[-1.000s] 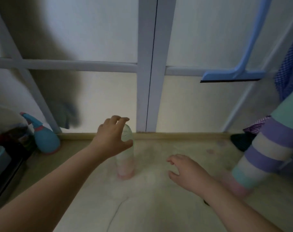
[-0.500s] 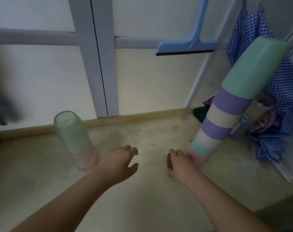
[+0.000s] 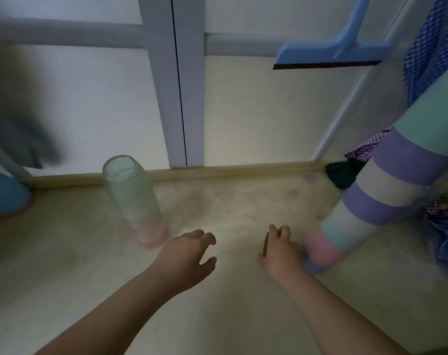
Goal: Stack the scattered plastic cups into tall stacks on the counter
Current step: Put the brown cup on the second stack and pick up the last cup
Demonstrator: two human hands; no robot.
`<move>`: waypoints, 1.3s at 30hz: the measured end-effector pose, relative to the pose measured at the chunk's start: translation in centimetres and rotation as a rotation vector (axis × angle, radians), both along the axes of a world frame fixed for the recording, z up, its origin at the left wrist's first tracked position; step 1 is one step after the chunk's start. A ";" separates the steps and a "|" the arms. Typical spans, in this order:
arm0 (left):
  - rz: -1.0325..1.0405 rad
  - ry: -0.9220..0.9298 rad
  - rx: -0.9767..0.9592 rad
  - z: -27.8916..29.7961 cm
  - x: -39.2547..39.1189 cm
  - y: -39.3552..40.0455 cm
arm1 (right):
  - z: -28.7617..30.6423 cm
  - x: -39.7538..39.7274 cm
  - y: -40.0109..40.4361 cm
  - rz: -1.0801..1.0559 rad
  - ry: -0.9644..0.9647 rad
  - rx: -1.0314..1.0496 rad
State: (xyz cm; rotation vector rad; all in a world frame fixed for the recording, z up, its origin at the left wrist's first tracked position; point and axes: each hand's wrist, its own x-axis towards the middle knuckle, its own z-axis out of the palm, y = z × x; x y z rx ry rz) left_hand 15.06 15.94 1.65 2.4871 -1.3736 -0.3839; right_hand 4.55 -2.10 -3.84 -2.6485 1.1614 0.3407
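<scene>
A short stack of translucent cups [image 3: 133, 201], green above and pink at the base, stands free on the counter [image 3: 217, 303], left of centre. A tall leaning stack of cups [image 3: 371, 201] with pink, teal, white and purple bands rises at the right. My left hand [image 3: 189, 252] hovers open over the counter, just right of the short stack and apart from it. My right hand [image 3: 279, 249] sits with curled fingers beside the tall stack's pink base. A small dark thing [image 3: 265, 243] shows at its thumb; whether it is held is unclear.
A grey-framed window [image 3: 176, 80] and a wooden sill strip [image 3: 230, 171] back the counter. A blue squeegee [image 3: 328, 53] hangs at the upper right beside blue checked cloth [image 3: 428, 47]. A blue spray bottle [image 3: 5, 196] stands at the far left.
My left hand let go of the short stack's top and drew back to its right. My right hand moved up to the tall stack's base. The view swung right.
</scene>
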 end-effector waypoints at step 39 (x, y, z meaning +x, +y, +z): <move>0.367 -0.224 -0.048 9.1 7.4 15.1 | 15.0 15.8 14.2 0.472 -0.775 0.504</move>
